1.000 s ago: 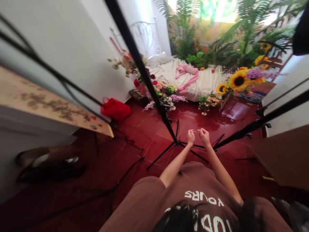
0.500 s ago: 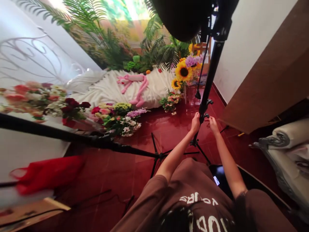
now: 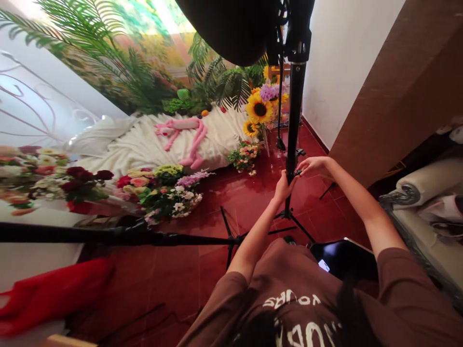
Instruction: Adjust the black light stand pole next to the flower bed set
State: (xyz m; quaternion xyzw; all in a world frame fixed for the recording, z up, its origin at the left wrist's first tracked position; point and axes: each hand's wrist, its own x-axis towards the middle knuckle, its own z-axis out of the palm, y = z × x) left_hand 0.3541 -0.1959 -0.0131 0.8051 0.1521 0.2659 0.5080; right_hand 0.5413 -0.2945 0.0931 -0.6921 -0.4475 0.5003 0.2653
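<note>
A black upright stand (image 3: 294,106) rises in front of me, with a large dark lamp head (image 3: 231,29) at its top. My left hand (image 3: 283,186) is wrapped round the stand's pole, low down. On the pole's right side, my right hand (image 3: 311,166) pinches a small black clamp knob (image 3: 297,172) with its fingertips. Another black knob (image 3: 300,152) juts from the pole just above. A cable with a black end (image 3: 280,143) hangs beside the pole. The stand's legs (image 3: 302,227) spread on the red tiled floor.
A second black stand (image 3: 206,240) crosses the left side. Beyond are a white draped platform (image 3: 133,149) with a pink plush toy (image 3: 195,144), sunflowers (image 3: 259,110) and flower bunches (image 3: 170,193). A red bag (image 3: 61,289) lies left, a pale sofa (image 3: 423,193) right, a black shiny object (image 3: 343,258) near me.
The view has shifted to the right. My right hand has moved in against the clamp knob, its elbow swinging outward. My left hand stays on the pole.
</note>
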